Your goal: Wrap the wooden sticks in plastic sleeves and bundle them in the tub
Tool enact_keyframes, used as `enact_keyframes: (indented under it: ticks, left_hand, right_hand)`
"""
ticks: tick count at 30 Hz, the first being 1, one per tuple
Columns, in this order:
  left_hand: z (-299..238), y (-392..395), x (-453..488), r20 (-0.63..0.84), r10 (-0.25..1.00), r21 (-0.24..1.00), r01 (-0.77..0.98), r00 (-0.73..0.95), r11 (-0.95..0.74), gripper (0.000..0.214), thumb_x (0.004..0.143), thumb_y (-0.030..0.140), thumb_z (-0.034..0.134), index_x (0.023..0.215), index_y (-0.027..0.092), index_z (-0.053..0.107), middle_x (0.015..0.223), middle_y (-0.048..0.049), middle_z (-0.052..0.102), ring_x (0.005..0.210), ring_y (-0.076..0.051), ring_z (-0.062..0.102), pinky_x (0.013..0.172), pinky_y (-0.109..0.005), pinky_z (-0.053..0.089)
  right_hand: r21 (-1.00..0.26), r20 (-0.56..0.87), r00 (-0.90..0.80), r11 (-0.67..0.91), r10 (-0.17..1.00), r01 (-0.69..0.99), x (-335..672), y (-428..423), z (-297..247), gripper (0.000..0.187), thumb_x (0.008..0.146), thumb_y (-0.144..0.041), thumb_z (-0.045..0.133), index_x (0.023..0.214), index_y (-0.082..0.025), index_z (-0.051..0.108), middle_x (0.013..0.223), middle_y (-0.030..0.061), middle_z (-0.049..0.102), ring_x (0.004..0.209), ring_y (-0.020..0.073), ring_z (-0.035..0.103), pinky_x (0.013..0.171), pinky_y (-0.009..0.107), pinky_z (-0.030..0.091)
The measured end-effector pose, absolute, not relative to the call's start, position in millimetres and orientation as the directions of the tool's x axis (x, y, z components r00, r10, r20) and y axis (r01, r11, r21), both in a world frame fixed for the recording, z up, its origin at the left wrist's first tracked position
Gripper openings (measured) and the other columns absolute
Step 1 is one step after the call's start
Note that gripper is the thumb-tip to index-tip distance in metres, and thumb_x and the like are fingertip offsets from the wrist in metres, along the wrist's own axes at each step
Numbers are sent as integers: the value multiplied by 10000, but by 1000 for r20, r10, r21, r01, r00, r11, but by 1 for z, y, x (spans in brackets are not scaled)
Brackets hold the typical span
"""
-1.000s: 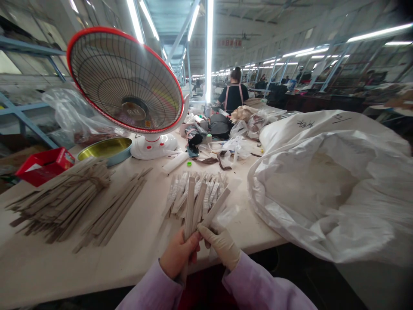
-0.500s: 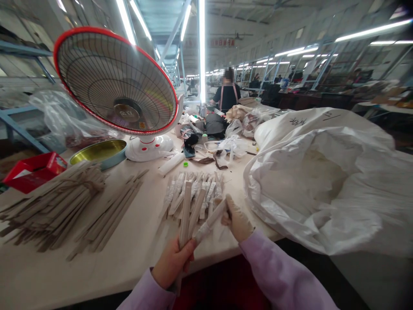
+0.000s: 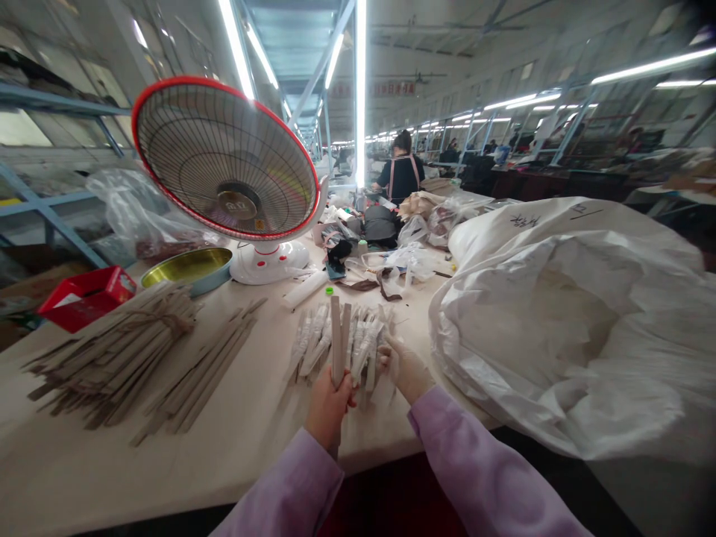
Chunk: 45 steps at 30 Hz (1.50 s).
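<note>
My left hand (image 3: 330,406) is closed round a couple of flat grey-beige strips (image 3: 336,335), which stand up out of the fist. Behind them, a bundle of similar strips (image 3: 313,339) lies in a row on the table, their middles wound with clear or white plastic film. At the right end of this row is my right hand (image 3: 409,367), in a pale glove. Its fingers are curled together at a wrapped strip (image 3: 371,365), partly hiding the grip. Farther left lie loose bare strips (image 3: 209,373).
A tied heap of strips (image 3: 123,358) lies left, near a red box (image 3: 86,298) and a metal basin (image 3: 209,280). Behind is a red-rimmed fan heater (image 3: 229,164). A large white sack (image 3: 503,298) bulges over the right side. Beyond the clutter is a person (image 3: 400,175).
The wrapped strip held between both hands has moved to the row with my right hand. My left hand has shifted slightly up and right, keeping its strips upright. The camera view has shifted.
</note>
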<state>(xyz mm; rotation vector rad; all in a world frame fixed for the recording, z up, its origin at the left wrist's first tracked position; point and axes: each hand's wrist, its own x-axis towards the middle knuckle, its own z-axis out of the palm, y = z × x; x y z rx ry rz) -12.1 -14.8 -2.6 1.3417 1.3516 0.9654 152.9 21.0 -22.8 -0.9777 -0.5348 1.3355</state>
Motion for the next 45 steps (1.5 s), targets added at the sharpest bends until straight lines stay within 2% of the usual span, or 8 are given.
enact_keyframes:
  ticks: [5,11,15,19,22,28,35,45]
  left_hand:
    - [-1,-12,-7,-52,993,953,304,110,16,203,732,362,545,762,166,503,537,52,474,411,-80,462,365,-182,331]
    - [-8,-36,-1,-257,912,962,175,319,210,241,649,326,607,724,181,430,484,102,410,325,-40,358,300,-154,246]
    - [-6,-34,-2,-179,949,978,150,260,143,232,659,288,602,697,189,396,463,115,386,319,-28,340,310,-145,262]
    - [6,-35,-16,-141,933,984,151,332,95,256,742,410,532,778,192,402,551,75,490,312,-36,377,297,-158,261]
    - [9,-46,-30,-180,926,977,171,332,128,267,780,454,476,821,197,416,594,45,537,302,-46,393,299,-175,260]
    - [6,-65,-49,-220,927,945,300,303,127,302,780,441,495,621,186,481,432,27,480,376,-92,449,396,-214,347]
    - [15,-58,-29,-99,983,950,309,157,47,160,757,342,518,717,205,446,490,61,494,359,-85,421,375,-203,346]
    - [10,-45,-15,-84,964,917,399,251,-24,135,803,317,443,746,197,420,573,38,542,425,-96,489,437,-212,386]
  right_hand:
    - [-643,-298,23,-183,954,-744,165,-4,-21,190,687,-273,647,856,-187,644,859,55,686,753,148,642,707,289,506]
    - [-557,-231,-1,-133,973,-820,152,-15,-4,213,716,-304,634,908,-213,652,943,48,675,874,158,624,783,283,481]
    - [-714,-260,-80,-247,962,-655,136,-28,-12,337,641,-431,695,900,-218,659,869,40,680,771,175,625,661,293,494]
    - [-887,-299,-23,-286,954,-363,133,-42,-23,309,587,-446,727,620,-151,642,541,2,600,494,102,514,451,206,374]
    - [-867,-267,143,-173,953,-467,144,-35,-21,374,564,-457,736,490,-152,534,445,-41,496,396,52,371,386,197,270]
    - [-768,-272,201,-86,941,-635,162,-16,-9,345,529,-414,772,546,-157,542,502,-36,528,401,47,366,369,193,235]
    - [-830,-209,218,-56,953,-555,149,-18,-3,323,567,-431,743,539,-159,572,514,-24,549,439,64,407,403,206,264]
    - [-949,-149,183,-89,972,-302,124,-30,-11,358,563,-486,719,495,-158,593,440,-24,502,441,94,410,453,252,312]
